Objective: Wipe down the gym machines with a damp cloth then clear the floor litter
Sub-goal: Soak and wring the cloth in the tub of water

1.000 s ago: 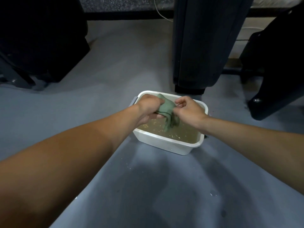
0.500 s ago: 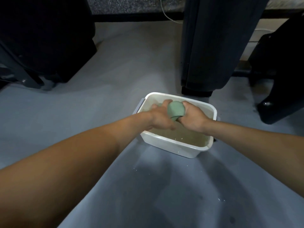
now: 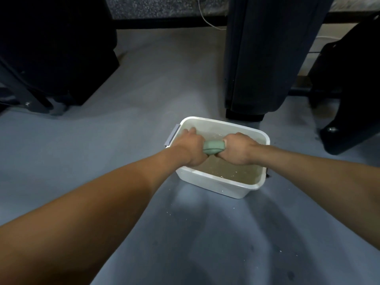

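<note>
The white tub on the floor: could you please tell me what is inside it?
The white tub holds murky brownish water with pale flecks. Above it, the left hand and right hand grip a green cloth. The tub's bottom is hidden.

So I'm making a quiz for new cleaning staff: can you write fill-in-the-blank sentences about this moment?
1. Both hands grip a rolled green ____ over the tub.
2. The left hand and right hand hold its opposite ____.
3. The white tub holds murky ____.
4. The tub sits on the grey ____.

Missing words: cloth; ends; water; floor.
</note>
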